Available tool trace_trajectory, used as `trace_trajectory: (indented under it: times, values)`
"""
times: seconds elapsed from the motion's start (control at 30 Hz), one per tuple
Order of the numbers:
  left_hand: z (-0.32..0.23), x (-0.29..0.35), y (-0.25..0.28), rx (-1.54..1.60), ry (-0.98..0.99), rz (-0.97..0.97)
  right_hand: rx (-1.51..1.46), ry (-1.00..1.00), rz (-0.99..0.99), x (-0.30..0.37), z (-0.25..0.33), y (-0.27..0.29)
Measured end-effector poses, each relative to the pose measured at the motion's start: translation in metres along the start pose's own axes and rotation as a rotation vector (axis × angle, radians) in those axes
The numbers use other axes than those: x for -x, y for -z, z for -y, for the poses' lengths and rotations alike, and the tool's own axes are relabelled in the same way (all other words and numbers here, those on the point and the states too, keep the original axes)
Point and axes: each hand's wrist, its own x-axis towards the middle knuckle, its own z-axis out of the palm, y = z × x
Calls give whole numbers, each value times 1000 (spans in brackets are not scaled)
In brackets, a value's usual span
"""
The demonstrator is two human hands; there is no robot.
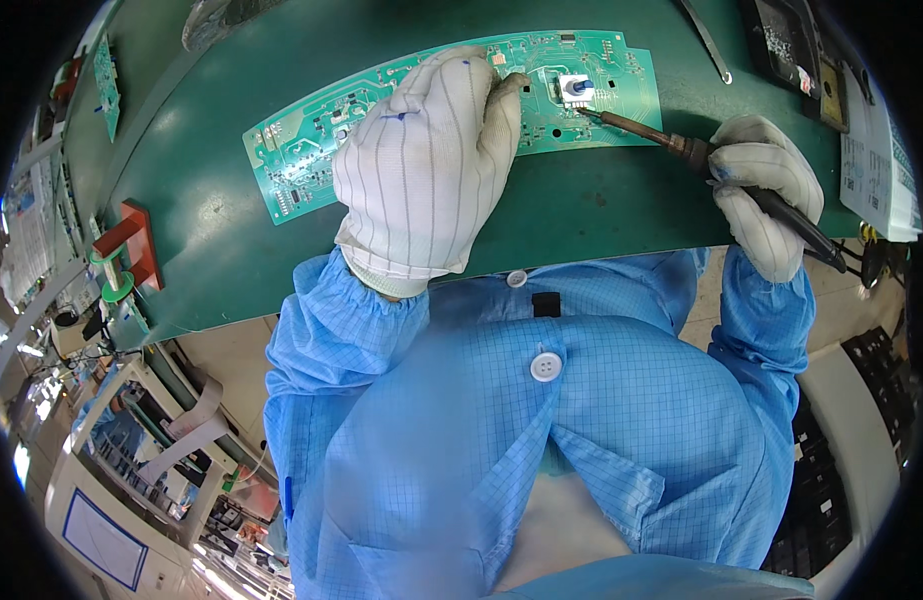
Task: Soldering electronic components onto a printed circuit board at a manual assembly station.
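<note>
A long, slightly curved green circuit board point(621, 75) lies on the bench, dotted with small components. My left hand point(421, 160), in a white striped glove, lies across its middle. The fingers curl over toward the far edge, partly hidden, and the thumb presses on the board's face. My right hand point(766, 190), gloved too, is closed round the dark handle of a soldering iron point(641, 130). Its tip reaches the near edge of a white component with a blue shaft point(575, 88) on the board's right part; whether it touches the pins is too small to tell.
A solder spool point(114, 280) on a reddish-brown stand point(141, 245) sits at the left of the green bench point(211, 240). Tweezers point(706, 40) and a black tray point(781, 45) lie at the far right. White papers point(876, 160) hang by the right edge.
</note>
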Motion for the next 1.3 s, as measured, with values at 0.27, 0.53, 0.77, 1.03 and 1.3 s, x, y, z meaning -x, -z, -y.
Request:
trace_trajectory:
  times: [0.27, 0.53, 0.77, 1.03, 1.3]
  values:
    - [0, 0, -1, 13, -4, -6, 11, 46, -10, 1, -1, 0]
    - [-1, 0, -1, 2, 17, 10, 54, 32, -40, 1, 0, 0]
    - [-1, 0, -1, -13, 6, -5, 38, -12, -9, 3, 0, 2]
    - [1, 0, -2, 4, 3, -3, -216, -97, -151, 19, -9, 12]
    - [3, 3, -5, 27, 3, -31, -84, -69, -29, 4, 2, 6]
